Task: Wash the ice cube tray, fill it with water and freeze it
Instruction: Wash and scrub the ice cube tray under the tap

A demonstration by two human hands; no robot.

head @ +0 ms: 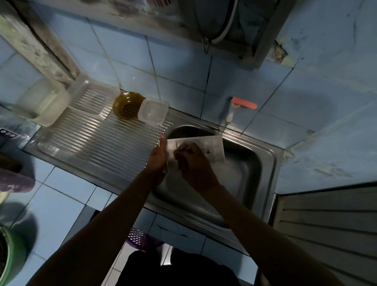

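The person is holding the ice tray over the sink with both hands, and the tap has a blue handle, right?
Not quite. The tap has a red-orange handle, not a blue one; the head view shows it. The rest holds: the left hand and right hand hold the ice tray over the sink.

A white ice cube tray [207, 148] is held over the sink [271, 155] by the left hand [157, 157] at its end, while the right hand [193, 164] is laid across it. A tap [233, 111] is seen beyond the hands.
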